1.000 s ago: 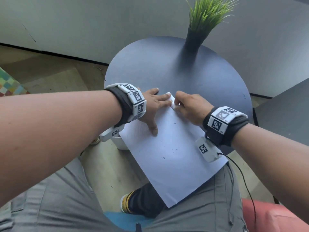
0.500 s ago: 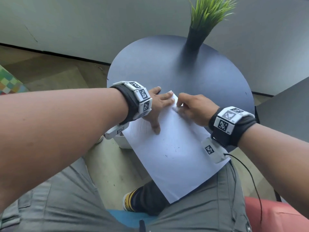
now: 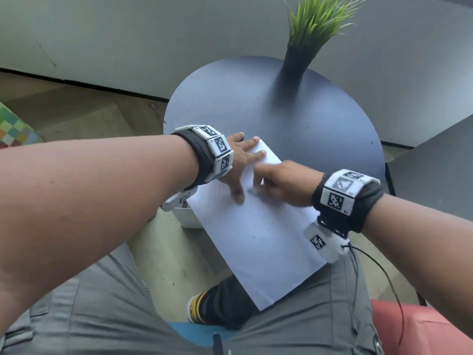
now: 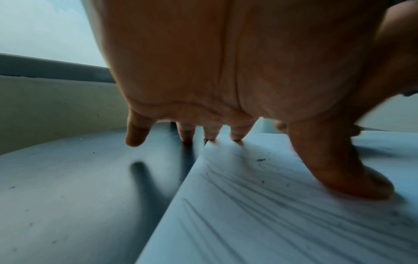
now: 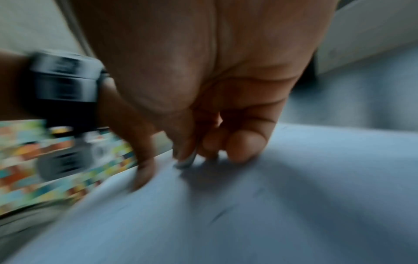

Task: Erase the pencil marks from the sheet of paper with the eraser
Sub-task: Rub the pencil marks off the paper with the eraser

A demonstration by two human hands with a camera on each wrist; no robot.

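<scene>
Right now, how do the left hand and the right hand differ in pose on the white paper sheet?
The left hand lies spread, fingers straight, thumb pressing the white paper sheet; the right hand is curled, pinching a small pale eraser. The left hand looks sharp in its wrist view, while the right hand is motion-blurred. Both touch the sheet's far end on the round dark table.

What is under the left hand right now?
The left hand presses spread fingers on the sheet of paper, pencil marks visible beneath the palm. Marks under the thumb are covered.
</scene>
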